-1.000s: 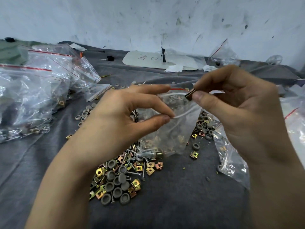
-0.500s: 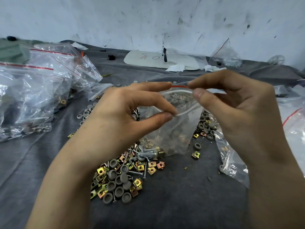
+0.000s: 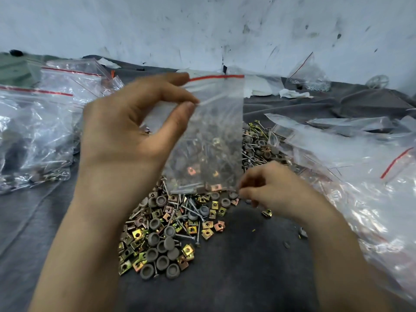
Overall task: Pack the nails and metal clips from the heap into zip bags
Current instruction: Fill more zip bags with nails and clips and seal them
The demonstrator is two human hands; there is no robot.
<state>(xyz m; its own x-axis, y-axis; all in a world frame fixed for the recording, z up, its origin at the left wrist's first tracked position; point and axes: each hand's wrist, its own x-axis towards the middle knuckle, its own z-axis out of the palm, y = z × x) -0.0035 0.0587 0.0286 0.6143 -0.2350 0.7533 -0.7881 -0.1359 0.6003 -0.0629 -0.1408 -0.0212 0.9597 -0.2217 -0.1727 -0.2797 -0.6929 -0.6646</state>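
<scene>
Pinching the bag: the left hand grips the zip bag at its upper left edge, thumb and fingertips closed on the plastic just under the red strip.
Zip bag: hangs upright just above the heap; nails and a few metal clips lie near its bottom.
Right hand: low at the bag's lower right corner, fingers curled; blur hides whether they grasp the corner, so that cannot be told.
Heap: nails, gold-toned clips and grey round caps, spread on the dark grey cloth covering the counter.
Left side: filled clear bags, piled together.
Right side: more clear bags, lying flat.
Back: 1 small bag against the white wall.
</scene>
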